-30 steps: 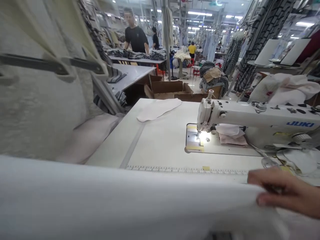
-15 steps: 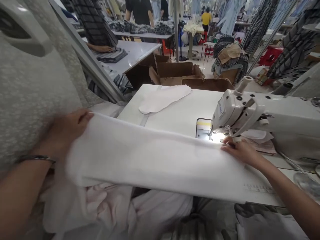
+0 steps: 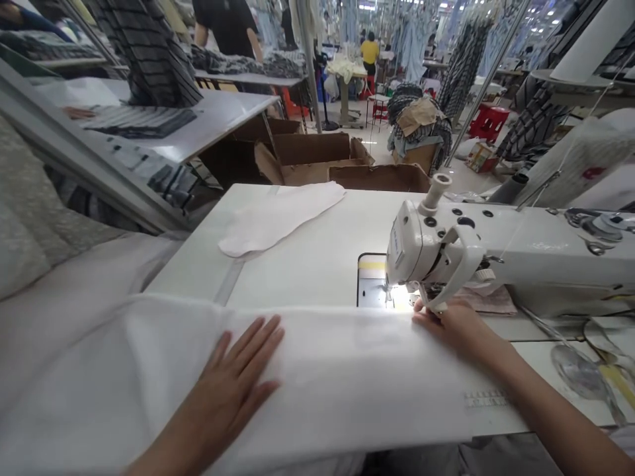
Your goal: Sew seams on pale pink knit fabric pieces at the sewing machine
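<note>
A long piece of white fabric (image 3: 337, 377) lies across the front of the sewing table, its far edge running up to the sewing machine (image 3: 426, 244). My left hand (image 3: 243, 380) rests flat on the fabric, fingers stretched out. Beside the lit needle area, my right hand (image 3: 451, 324) pinches the fabric's far edge near its right end; the machine head partly hides the fingertips. Further back on the table lies a separate pale cut piece (image 3: 282, 218).
Cardboard boxes (image 3: 317, 155) stand behind the table. To the left are a metal post (image 3: 99, 172) and a second table (image 3: 223, 122) with folded striped cloth (image 3: 143, 122). A thread cone (image 3: 592, 43) stands at upper right. Other people work further back.
My left hand has let go of the fabric's far left corner and moved right, onto its top. The fabric now lies flatter. My right hand keeps its pinch; the view has shifted.
</note>
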Demonstrator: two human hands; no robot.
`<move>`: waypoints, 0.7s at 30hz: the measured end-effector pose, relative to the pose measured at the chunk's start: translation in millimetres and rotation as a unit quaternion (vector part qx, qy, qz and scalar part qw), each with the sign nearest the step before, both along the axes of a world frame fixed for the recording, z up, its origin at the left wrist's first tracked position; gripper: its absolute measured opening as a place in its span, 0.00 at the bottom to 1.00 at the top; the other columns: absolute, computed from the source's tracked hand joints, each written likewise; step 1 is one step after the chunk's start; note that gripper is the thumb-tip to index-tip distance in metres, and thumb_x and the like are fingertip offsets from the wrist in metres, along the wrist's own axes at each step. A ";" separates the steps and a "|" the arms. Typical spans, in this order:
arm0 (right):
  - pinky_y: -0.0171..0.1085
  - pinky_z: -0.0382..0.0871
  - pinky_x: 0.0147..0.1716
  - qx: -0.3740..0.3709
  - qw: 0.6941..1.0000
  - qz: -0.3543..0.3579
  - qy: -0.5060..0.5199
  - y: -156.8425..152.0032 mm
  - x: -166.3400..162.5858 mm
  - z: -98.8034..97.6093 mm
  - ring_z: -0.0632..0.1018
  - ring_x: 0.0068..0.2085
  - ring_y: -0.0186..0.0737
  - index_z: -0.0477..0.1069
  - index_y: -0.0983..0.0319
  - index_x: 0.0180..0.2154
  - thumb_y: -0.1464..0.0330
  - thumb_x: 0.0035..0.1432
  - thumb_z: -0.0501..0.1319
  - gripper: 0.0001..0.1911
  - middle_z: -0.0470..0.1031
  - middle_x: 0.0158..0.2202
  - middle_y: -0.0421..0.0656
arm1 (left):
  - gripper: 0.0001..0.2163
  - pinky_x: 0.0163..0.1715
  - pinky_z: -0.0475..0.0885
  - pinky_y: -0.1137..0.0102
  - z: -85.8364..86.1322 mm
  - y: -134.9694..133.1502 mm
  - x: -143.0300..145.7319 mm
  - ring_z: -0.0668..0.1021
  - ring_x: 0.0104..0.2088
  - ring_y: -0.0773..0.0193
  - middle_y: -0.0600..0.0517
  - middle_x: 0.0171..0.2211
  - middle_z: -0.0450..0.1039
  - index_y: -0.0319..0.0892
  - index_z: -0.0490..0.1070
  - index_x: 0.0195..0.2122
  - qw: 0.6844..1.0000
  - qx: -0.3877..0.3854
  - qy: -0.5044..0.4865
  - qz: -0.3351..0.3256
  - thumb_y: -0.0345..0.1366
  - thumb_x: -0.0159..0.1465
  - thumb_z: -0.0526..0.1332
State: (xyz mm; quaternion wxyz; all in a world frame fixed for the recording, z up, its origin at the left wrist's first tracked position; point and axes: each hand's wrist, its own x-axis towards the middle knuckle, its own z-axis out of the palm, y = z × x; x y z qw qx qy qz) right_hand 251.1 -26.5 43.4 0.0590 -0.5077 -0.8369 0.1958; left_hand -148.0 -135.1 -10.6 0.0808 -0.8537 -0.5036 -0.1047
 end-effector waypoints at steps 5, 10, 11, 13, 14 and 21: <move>0.36 0.66 0.31 0.099 0.994 0.038 -0.034 -3.1 6.3 -16.0 0.76 0.30 0.41 0.71 0.60 0.37 0.60 0.69 0.48 0.16 0.76 0.28 0.45 | 0.27 0.58 0.66 0.51 1.5 -17.3 -10.2 0.68 0.62 0.50 0.47 0.64 0.62 0.49 0.51 0.68 0.999 0.018 -0.009 0.031 0.40 0.67 0.49; 0.35 0.63 0.24 0.219 0.972 0.028 -0.076 -1.4 15.2 -31.4 0.76 0.25 0.41 0.71 0.62 0.34 0.62 0.67 0.48 0.18 0.76 0.26 0.47 | 0.13 0.55 0.70 0.61 42.8 68.4 -5.3 0.76 0.53 0.55 0.48 0.54 0.73 0.47 0.74 0.45 0.987 -0.089 -0.079 0.111 0.41 0.67 0.52; 0.35 0.63 0.23 0.253 0.964 0.026 -0.077 0.3 17.5 -33.6 0.76 0.24 0.41 0.72 0.62 0.35 0.63 0.67 0.47 0.17 0.76 0.25 0.47 | 0.13 0.53 0.71 0.62 50.7 92.0 -7.3 0.77 0.51 0.55 0.48 0.52 0.74 0.46 0.75 0.41 0.983 -0.088 -0.075 0.145 0.40 0.67 0.51; 0.35 0.63 0.23 0.308 0.948 0.025 -0.072 4.6 21.4 -36.8 0.76 0.23 0.41 0.72 0.62 0.35 0.66 0.66 0.46 0.17 0.76 0.25 0.47 | 0.12 0.49 0.73 0.61 61.9 135.8 -15.9 0.77 0.48 0.55 0.46 0.50 0.74 0.43 0.74 0.41 0.974 -0.074 -0.066 0.205 0.38 0.68 0.51; 0.35 0.63 0.23 0.325 0.943 0.031 -0.067 6.9 22.9 -38.0 0.76 0.23 0.42 0.72 0.61 0.34 0.67 0.65 0.46 0.17 0.77 0.25 0.47 | 0.11 0.47 0.74 0.61 65.2 154.3 -21.7 0.77 0.46 0.55 0.45 0.50 0.73 0.42 0.73 0.42 0.968 -0.072 -0.062 0.233 0.40 0.67 0.54; 0.34 0.66 0.24 0.352 0.933 0.054 -0.062 15.1 30.5 -50.5 0.78 0.23 0.41 0.73 0.58 0.32 0.69 0.64 0.49 0.15 0.78 0.25 0.43 | 0.12 0.41 0.75 0.61 63.8 210.6 -46.9 0.77 0.40 0.61 0.48 0.43 0.73 0.38 0.70 0.47 0.937 -0.113 -0.065 0.324 0.42 0.68 0.59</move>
